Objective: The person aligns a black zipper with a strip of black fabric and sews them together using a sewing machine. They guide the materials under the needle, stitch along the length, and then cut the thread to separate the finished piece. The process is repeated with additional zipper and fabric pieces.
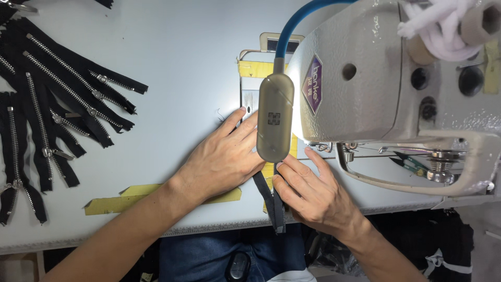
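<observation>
Both hands (pixel 224 159) (pixel 308 190) flatten dark strip (pixel 274 201) running toward needle

Head camera, looking steeply down over the sewing machine (pixel 396 89)

One view only, worn on the person's head and close to the work. It faces almost straight down, with the machine filling the upper right. The table (pixel 172 62) spreads left of the machine, the lamp head (pixel 275 117) hangs at its left edge, and the person's lap shows below it.
</observation>
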